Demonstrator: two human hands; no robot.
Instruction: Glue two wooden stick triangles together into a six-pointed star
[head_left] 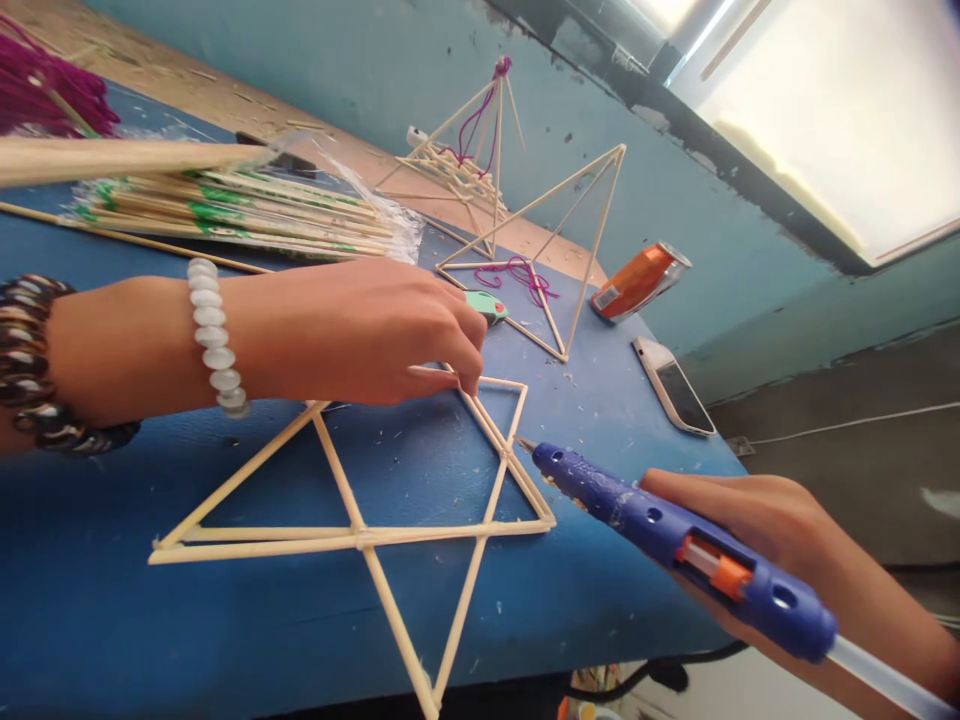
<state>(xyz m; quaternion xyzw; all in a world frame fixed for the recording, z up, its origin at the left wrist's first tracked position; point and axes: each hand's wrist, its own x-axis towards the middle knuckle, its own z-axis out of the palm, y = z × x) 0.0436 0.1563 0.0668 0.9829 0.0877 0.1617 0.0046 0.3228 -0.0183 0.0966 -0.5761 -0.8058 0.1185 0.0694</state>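
Observation:
A star-shaped frame of pale wooden sticks (360,538) lies on the blue table (300,630). My left hand (405,330) reaches across its far side, fingers pinched on a stick of the frame; its palm is hidden. In my right hand (780,540) is a blue glue gun (675,530) with a glue stick in its back. The gun's metal tip points left, close beside a crossing of sticks on the frame's right side. Just beyond my left fingers lies a green object (486,306), partly hidden.
Behind are bagged sticks (247,215), purple yarn (56,85) and two upright stick frames, the nearer (596,240) with purple string at its base. An orange can (637,283) and a phone (675,388) sit near the right edge. A blurred stick (127,160) crosses the upper left.

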